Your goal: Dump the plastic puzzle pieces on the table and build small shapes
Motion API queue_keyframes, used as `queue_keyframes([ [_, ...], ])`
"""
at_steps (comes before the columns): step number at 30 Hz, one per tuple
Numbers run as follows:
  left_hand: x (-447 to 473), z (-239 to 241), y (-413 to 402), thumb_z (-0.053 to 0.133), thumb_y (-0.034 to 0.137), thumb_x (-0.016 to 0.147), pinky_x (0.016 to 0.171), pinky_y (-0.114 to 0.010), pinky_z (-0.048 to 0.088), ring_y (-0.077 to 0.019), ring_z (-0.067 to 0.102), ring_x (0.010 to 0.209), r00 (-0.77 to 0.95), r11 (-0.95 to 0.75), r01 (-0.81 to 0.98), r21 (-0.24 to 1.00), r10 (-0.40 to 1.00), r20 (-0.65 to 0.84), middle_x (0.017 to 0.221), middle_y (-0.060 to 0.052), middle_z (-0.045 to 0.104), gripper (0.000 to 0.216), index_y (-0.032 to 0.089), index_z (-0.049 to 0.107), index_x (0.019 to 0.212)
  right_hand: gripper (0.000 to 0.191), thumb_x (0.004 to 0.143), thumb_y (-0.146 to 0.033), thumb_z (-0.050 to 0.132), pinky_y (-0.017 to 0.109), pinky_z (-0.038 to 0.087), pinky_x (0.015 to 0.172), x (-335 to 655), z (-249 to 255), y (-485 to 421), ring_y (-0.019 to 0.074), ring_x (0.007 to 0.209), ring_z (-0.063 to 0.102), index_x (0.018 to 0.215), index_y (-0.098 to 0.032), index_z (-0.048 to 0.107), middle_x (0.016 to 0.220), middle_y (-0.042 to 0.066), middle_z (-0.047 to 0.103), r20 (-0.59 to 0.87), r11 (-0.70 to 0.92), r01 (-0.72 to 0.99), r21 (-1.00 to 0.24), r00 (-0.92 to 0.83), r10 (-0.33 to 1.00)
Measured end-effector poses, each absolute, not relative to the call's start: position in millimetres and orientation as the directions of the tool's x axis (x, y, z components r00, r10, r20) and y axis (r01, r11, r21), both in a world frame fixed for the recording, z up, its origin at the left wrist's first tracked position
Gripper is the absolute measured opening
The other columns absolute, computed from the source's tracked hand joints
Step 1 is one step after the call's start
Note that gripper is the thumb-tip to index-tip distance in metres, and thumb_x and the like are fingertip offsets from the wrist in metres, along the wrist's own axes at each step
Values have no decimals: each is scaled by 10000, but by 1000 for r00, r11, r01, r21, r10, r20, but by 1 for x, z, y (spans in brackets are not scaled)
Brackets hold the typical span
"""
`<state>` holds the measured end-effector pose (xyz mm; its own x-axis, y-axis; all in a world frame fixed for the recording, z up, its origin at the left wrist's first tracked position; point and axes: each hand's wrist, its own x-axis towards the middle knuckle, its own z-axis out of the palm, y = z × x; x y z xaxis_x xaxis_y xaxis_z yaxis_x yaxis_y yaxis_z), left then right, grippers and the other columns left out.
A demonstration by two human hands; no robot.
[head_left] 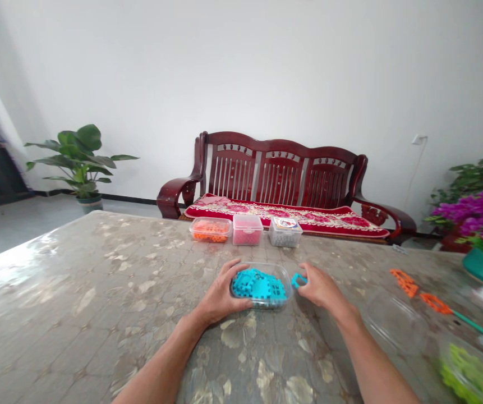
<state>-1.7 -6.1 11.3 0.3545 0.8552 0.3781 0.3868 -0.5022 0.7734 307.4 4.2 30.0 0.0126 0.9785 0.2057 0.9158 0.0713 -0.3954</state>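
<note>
A clear plastic box full of blue interlocking building pieces stands on the table in front of me. My left hand grips the left end of this box, thumb on the near side and fingers on the far side. Just beyond the box's right end, my right hand pinches one blue building piece between thumb and fingers. That piece is close to the box wall; whether it touches cannot be made out.
Along the far edge stand boxes of orange pieces, pink pieces and grey pieces. At right lie a clear lid, orange pieces by a green stick, and a box of lime-green pieces. Purple flowers stand beyond.
</note>
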Motion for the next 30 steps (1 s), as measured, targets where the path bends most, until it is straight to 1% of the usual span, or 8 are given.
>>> queue_keyframes([
  [3,-2,11,-6,826,434,611,1131,-494,353,-342,411,1356,358,-512,375,773,849,389,1453,-140,416,814,224,527,1338,605,652,-201,639,313,499,799,296,55,0,217,899,678,1251,-170,560,1070,102,711,215,92,862,-498,21,976],
  [6,-2,10,-6,827,445,614,1132,-491,350,-340,409,1358,354,-515,366,775,847,396,1447,-143,421,805,220,527,1326,597,664,-206,645,323,497,856,277,76,-5,207,954,662,1253,-191,551,1095,83,695,319,253,799,-546,-82,944],
  [10,-1,11,-7,831,440,605,1113,-500,366,-347,421,1344,342,-507,356,785,852,395,1445,-142,423,772,223,540,1286,557,630,-106,618,343,459,936,254,86,-6,216,1040,619,1179,-198,613,1125,81,679,387,433,803,-410,-276,880],
  [12,-1,12,-7,833,413,603,1108,-498,367,-349,415,1346,345,-502,354,789,854,389,1442,-142,422,740,221,549,1259,487,634,-80,604,350,443,954,248,84,-3,218,1041,610,1101,-204,662,1101,72,688,338,483,806,-343,-374,863],
  [14,0,12,-8,834,378,603,1107,-493,366,-347,406,1352,347,-498,357,790,856,383,1439,-141,422,702,220,559,1230,410,654,-72,598,350,439,952,246,78,0,215,1026,614,1025,-215,698,1059,57,704,276,513,793,-328,-439,855],
  [20,-1,12,-8,838,314,607,1104,-463,370,-336,377,1374,358,-498,378,780,856,373,1454,-118,396,568,234,617,1125,311,719,-87,589,331,443,934,247,66,1,199,997,631,951,-229,742,1023,39,723,280,514,758,-402,-433,857],
  [25,-1,13,-9,839,336,623,1099,-458,378,-339,374,1378,369,-497,396,772,856,362,1472,-111,369,506,243,653,1085,377,767,-100,554,338,432,926,243,67,-8,213,1005,612,1071,-240,726,1041,50,717,240,520,799,-301,-465,852],
  [30,-1,13,-9,836,336,627,1099,-457,384,-345,384,1373,371,-501,411,762,855,362,1468,-114,378,501,241,666,1088,370,810,-115,529,335,431,894,239,67,-11,213,974,609,1092,-254,726,995,50,712,205,516,826,-228,-477,855],
])
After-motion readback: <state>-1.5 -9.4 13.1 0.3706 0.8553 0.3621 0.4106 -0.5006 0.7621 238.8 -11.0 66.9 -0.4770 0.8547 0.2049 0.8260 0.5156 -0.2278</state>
